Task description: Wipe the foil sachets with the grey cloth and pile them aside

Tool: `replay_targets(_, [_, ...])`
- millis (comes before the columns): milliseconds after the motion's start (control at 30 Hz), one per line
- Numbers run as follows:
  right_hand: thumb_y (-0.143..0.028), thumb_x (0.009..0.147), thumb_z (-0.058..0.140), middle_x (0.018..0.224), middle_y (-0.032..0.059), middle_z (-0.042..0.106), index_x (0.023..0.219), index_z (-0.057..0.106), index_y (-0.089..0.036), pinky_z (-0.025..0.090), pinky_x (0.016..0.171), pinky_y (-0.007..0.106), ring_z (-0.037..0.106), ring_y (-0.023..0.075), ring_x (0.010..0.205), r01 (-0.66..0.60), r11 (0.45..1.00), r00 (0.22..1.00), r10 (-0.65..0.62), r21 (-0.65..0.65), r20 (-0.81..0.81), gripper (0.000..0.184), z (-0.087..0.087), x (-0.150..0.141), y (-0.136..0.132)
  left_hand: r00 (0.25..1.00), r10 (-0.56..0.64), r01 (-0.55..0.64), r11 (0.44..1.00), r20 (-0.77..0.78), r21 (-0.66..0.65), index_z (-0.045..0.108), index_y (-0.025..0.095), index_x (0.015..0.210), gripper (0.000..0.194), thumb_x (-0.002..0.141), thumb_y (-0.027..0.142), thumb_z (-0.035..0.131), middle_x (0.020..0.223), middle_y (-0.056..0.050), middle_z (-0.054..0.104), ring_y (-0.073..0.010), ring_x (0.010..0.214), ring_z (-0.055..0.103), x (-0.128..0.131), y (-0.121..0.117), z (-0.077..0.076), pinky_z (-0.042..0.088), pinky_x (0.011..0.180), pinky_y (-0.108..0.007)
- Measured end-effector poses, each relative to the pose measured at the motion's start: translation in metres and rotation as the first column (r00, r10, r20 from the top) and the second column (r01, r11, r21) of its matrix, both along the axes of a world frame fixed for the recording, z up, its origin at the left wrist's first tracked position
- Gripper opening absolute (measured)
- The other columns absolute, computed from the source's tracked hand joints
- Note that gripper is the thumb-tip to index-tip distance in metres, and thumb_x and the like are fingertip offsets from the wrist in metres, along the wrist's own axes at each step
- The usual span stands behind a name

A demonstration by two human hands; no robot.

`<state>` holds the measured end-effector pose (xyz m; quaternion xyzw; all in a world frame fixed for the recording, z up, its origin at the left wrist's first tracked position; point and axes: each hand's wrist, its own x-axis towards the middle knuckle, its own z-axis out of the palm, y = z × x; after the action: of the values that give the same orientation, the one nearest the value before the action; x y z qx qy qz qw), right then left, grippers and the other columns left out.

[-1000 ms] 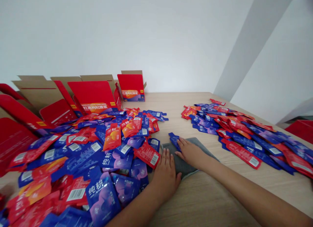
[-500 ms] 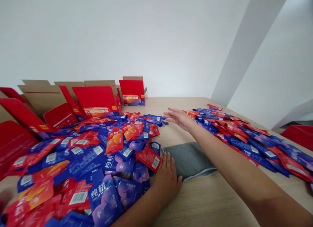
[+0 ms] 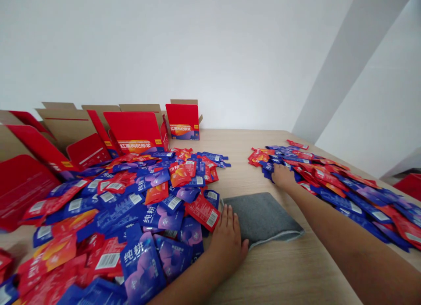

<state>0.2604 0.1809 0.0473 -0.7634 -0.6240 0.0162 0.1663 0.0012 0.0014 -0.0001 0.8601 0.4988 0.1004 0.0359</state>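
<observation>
Resting flat with fingers spread, the left hand [image 3: 226, 239] is pressing on the near left edge of a grey cloth pad [image 3: 263, 217], holding nothing. Just left of it, a large heap of red and blue sachets [image 3: 131, 208] is sprawling across the light wooden table [image 3: 283, 274], far too many and too overlapped to count; the nearest blue ones are showing white lettering, and many red ones are showing barcode labels. Further out, the right hand [image 3: 282, 175] is lying palm down on the near edge of a second sachet pile [image 3: 329, 182], fingers tucked among the packets; whether it is gripping one, I cannot tell. The two piles are sitting well apart, with the pad and bare wood between them. Beyond the left heap, red cardboard cartons [image 3: 131, 129] are standing open with brown flaps up, at least five of them, and their insides are hidden from this angle. One smaller carton [image 3: 184, 121] is standing alone at the back. Behind everything, a plain white wall [image 3: 197, 46] is rising, with a grey slanted beam [image 3: 345, 64] crossing on the right.
</observation>
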Motion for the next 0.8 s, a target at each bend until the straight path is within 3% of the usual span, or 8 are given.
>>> replay_targets(200, [-0.016,0.088,0.038,0.114,0.0258,0.061,0.122,0.051,-0.004,0.042,0.091,0.046,0.058,0.0319,0.108,-0.029,0.998,0.995,0.034,0.05,-0.098,0.038,0.025,-0.013,0.0,1.0,-0.005,0.005,1.0,-0.013,-0.025,0.04,-0.005,0.134,0.068,0.09,0.046,0.041,0.144,-0.029,0.025,-0.0385,0.135,0.019,0.0,-0.002,0.01,0.029,0.107,-0.049])
replay_targets(300, [-0.02,0.091,0.033,0.105,0.0163,0.068,0.121,0.052,-0.009,0.05,0.082,0.035,0.065,0.0227,0.095,-0.089,0.995,0.97,0.098,0.048,-0.221,0.037,0.017,-0.035,-0.021,1.0,-0.018,0.018,1.0,-0.019,-0.015,0.041,-0.006,0.133,0.066,0.09,0.045,0.04,0.143,-0.03,0.026,-0.0392,0.135,0.02,0.0,-0.002,0.012,0.029,0.106,-0.051])
replay_targets(333, [-0.02,0.091,0.031,0.099,0.0122,0.07,0.118,0.054,-0.012,0.052,0.077,0.032,0.067,0.0199,0.088,-0.148,0.988,0.945,0.152,0.035,-0.29,0.037,0.011,-0.043,-0.032,1.0,-0.018,0.018,1.0,-0.016,-0.005,0.041,-0.005,0.133,0.066,0.09,0.044,0.04,0.143,-0.029,0.026,-0.0391,0.135,0.02,0.0,-0.002,0.011,0.029,0.106,-0.051])
replay_targets(400, [-0.02,0.088,0.035,0.098,0.0101,0.071,0.12,0.054,-0.013,0.054,0.076,0.035,0.068,0.0203,0.086,-0.362,0.93,0.764,0.333,0.059,-0.552,0.037,-0.006,-0.06,-0.059,1.0,-0.015,0.015,1.0,-0.008,0.016,0.042,-0.004,0.133,0.065,0.09,0.045,0.041,0.143,-0.028,0.028,-0.039,0.135,0.021,0.0,-0.001,0.009,0.029,0.106,-0.053])
replay_targets(433, [-0.02,0.086,0.039,0.103,0.01,0.07,0.121,0.054,-0.015,0.054,0.079,0.038,0.067,0.0211,0.091,-0.426,0.9,0.722,0.401,0.095,-0.563,0.038,-0.015,-0.067,-0.073,1.0,-0.012,0.012,1.0,-0.005,0.026,0.041,-0.004,0.133,0.066,0.089,0.045,0.042,0.143,-0.028,0.029,-0.039,0.135,0.021,0.0,-0.001,0.008,0.029,0.106,-0.053])
replay_targets(567, [-0.025,0.086,0.043,0.136,0.0147,0.051,0.131,0.049,-0.015,0.038,0.104,0.047,0.044,0.0244,0.127,-0.553,0.81,0.789,0.585,0.196,-0.19,0.046,-0.037,-0.089,-0.12,1.0,-0.013,0.013,0.998,-0.004,0.061,0.039,-0.003,0.134,0.066,0.088,0.044,0.044,0.144,-0.028,0.028,-0.0383,0.135,0.022,0.0,-0.001,0.003,0.028,0.106,-0.054])
replay_targets(633, [-0.025,0.089,0.038,0.142,0.0154,0.043,0.134,0.045,-0.012,0.034,0.107,0.046,0.035,0.0241,0.134,-0.63,0.767,0.77,0.637,0.125,-0.026,0.047,-0.041,-0.096,-0.134,1.0,-0.018,0.018,0.997,-0.007,0.074,0.038,-0.004,0.135,0.066,0.088,0.042,0.044,0.144,-0.028,0.028,-0.0377,0.135,0.021,-0.001,-0.001,0.002,0.029,0.106,-0.052])
replay_targets(800, [-0.02,0.091,0.032,0.142,0.0169,0.042,0.134,0.047,-0.007,0.036,0.106,0.044,0.033,0.0254,0.135,-0.687,0.726,0.709,0.677,-0.019,0.197,0.047,-0.038,-0.103,-0.148,1.0,-0.017,0.017,0.996,-0.007,0.09,0.04,-0.003,0.133,0.062,0.088,0.041,0.044,0.143,-0.028,0.03,-0.0372,0.135,0.021,-0.002,-0.002,-0.001,0.03,0.106,-0.052])
